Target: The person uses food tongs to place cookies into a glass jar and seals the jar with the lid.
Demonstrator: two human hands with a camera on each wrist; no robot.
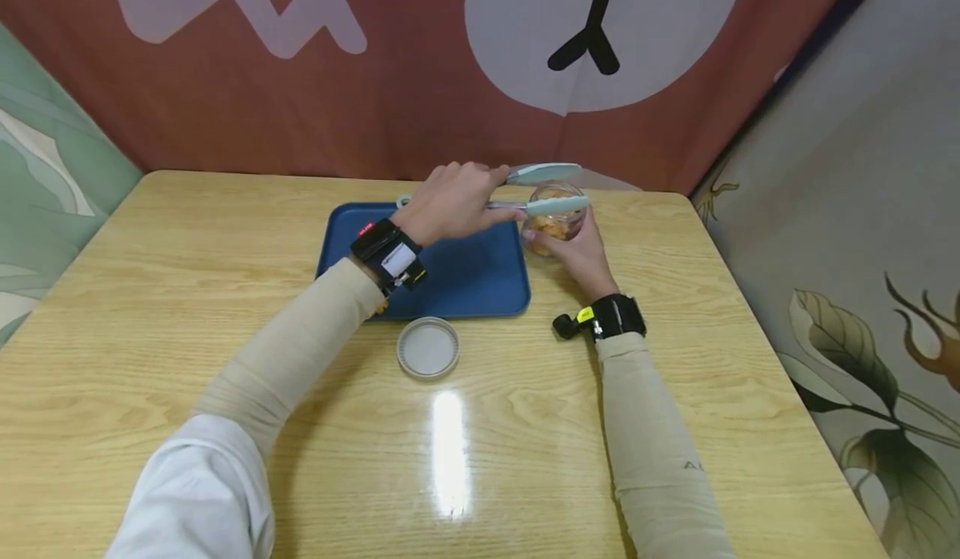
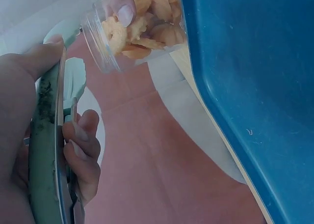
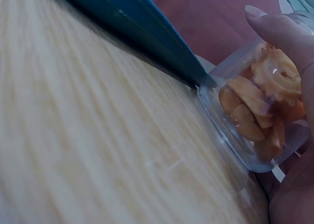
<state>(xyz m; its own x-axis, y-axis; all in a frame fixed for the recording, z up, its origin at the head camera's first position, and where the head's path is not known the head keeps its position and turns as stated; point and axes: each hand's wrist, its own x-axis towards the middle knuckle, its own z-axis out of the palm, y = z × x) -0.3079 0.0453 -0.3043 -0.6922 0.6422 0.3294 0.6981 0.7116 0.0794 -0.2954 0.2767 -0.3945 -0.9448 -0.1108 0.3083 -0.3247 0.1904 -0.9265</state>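
Note:
My left hand [image 1: 453,202] grips a pair of tongs [image 1: 558,206] with pale mint tips, which are spread apart. Those tips are at the mouth of a clear jar [image 1: 553,227], one passing in front of it in the head view. Fingers and thumb of my right hand [image 1: 583,252] hold the jar round its side, just right of the blue tray. Inside it lie several orange-brown ridged snack pieces [image 2: 152,32]. In the left wrist view the tongs' mint tips [image 2: 74,81] stand apart from the jar's rim, with nothing visible between them.
A blue tray [image 1: 480,280] lies under my left forearm, with a small red item [image 1: 365,229] near its left side. A round greyish lid [image 1: 427,349] rests on the wooden table [image 1: 525,442] in front of the tray. A printed curtain [image 1: 420,101] hangs behind the table.

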